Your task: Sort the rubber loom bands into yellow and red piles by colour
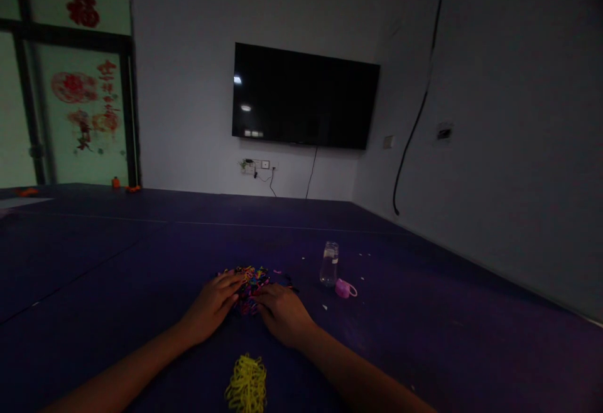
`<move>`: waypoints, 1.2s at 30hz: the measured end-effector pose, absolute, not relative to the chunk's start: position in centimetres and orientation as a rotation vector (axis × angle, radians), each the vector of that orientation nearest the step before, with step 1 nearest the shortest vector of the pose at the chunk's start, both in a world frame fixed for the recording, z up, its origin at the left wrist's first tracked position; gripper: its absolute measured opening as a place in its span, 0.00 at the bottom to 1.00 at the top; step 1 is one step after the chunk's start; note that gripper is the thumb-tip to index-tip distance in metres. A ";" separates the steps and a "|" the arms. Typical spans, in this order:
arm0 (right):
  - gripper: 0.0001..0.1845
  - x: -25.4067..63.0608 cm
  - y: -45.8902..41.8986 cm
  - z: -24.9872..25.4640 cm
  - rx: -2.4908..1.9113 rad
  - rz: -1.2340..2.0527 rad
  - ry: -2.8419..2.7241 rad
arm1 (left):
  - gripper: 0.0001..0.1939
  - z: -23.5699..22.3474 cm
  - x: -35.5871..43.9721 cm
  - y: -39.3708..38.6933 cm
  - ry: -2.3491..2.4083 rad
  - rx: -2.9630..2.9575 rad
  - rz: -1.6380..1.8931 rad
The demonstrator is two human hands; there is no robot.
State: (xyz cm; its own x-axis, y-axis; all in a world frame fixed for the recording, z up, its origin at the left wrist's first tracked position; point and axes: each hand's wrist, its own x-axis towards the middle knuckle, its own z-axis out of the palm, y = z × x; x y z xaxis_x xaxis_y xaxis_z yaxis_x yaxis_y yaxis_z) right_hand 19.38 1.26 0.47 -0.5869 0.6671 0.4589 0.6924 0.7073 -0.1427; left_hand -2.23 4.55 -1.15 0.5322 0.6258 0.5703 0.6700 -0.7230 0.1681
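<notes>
A loose heap of multicoloured rubber bands lies on the purple surface ahead of me. My left hand rests on the heap's left side, its fingers stretched out over the bands. From the right, my right hand reaches onto the same heap with extended fingers touching it; its thumb is hard to make out. Between my forearms, nearer to me, sits a separate pile of yellow rubber bands. A clear bottle stands uncapped to the right of the heap. Beside its base lies a pink cap with a loop.
Small white scraps are scattered around the bottle. A wide purple surface stretches to the walls. Orange objects sit at its far left, by a glass door. A black television hangs on the far wall.
</notes>
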 end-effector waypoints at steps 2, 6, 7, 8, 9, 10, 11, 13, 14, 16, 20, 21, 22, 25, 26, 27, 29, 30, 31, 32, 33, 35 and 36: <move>0.15 19.4 1.3 0.4 -1.036 -0.066 -2.428 | 0.19 -1.2 -2.2 4.6 -1.120 -2.736 -0.931; 0.15 19.5 1.3 0.4 -1.038 -0.061 -2.435 | 0.18 -1.4 -2.3 4.7 -1.111 -2.795 -0.904; 0.15 19.5 1.3 0.4 -1.040 -0.063 -2.438 | 0.18 -1.4 -2.3 4.7 -1.119 -2.804 -0.892; 0.15 19.5 1.3 0.5 -1.043 -0.065 -2.441 | 0.18 -1.5 -2.3 4.7 -1.132 -2.810 -0.882; 0.15 19.4 1.2 0.5 -1.046 -0.067 -2.443 | 0.18 -1.5 -2.3 4.7 -1.146 -2.812 -0.877; 0.15 19.4 1.2 0.5 -1.046 -0.068 -2.444 | 0.17 -1.5 -2.3 4.7 -1.159 -2.811 -0.879; 0.15 19.4 1.2 0.6 -1.046 -0.069 -2.446 | 0.17 -1.4 -2.3 4.7 -1.169 -2.812 -0.886; 0.15 19.4 1.1 0.6 -1.042 -0.074 -2.447 | 0.17 -1.3 -2.3 4.6 -1.179 -2.824 -0.894; 0.15 19.4 1.1 0.6 -1.040 -0.075 -2.447 | 0.17 -1.3 -2.3 4.6 -1.186 -2.832 -0.889; 0.15 19.4 1.1 0.6 -1.038 -0.078 -2.446 | 0.16 -1.2 -2.2 4.5 -1.199 -2.845 -0.868; 0.15 19.5 1.2 0.6 -1.055 -0.075 -2.451 | 0.16 -1.3 -2.2 4.4 -1.189 -2.826 -0.870; 0.15 19.5 1.2 0.6 -1.058 -0.072 -2.454 | 0.15 -1.3 -2.2 4.4 -1.180 -2.818 -0.875; 0.15 19.5 1.2 0.6 -1.061 -0.069 -2.455 | 0.15 -1.4 -2.2 4.3 -1.170 -2.811 -0.877; 0.15 19.4 1.3 0.6 -1.070 -0.068 -2.458 | 0.15 -1.2 -2.1 4.2 -1.147 -2.797 -0.884; 0.15 19.4 1.3 0.6 -1.073 -0.071 -2.460 | 0.15 -1.2 -2.1 4.2 -1.143 -2.793 -0.892; 0.15 19.4 1.3 0.6 -1.072 -0.074 -2.463 | 0.15 -1.1 -2.0 4.2 -1.140 -2.790 -0.899; 0.15 19.3 1.2 0.7 -1.063 -0.077 -2.461 | 0.15 -1.0 -2.0 4.2 -1.149 -2.764 -0.921; 0.15 19.3 1.1 0.7 -1.054 -0.078 -2.457 | 0.15 -1.0 -2.0 4.3 -1.160 -2.740 -0.933; 0.15 19.3 1.1 0.8 -1.044 -0.076 -2.453 | 0.15 -1.0 -2.1 4.3 -1.174 -2.713 -0.945; 0.15 19.4 1.1 0.8 -1.033 -0.073 -2.449 | 0.16 -1.0 -2.1 4.3 -1.186 -2.685 -0.959; 0.15 19.4 1.0 0.8 -1.025 -0.071 -2.449 | 0.16 -0.9 -2.1 4.2 -1.198 -2.661 -0.976; 0.14 19.4 1.0 0.8 -1.027 -0.072 -2.449 | 0.16 -0.8 -2.1 4.1 -1.216 -2.628 -1.020; 0.14 19.4 1.1 0.8 -1.035 -0.075 -2.449 | 0.15 -0.7 -2.0 3.9 -1.221 -2.620 -1.048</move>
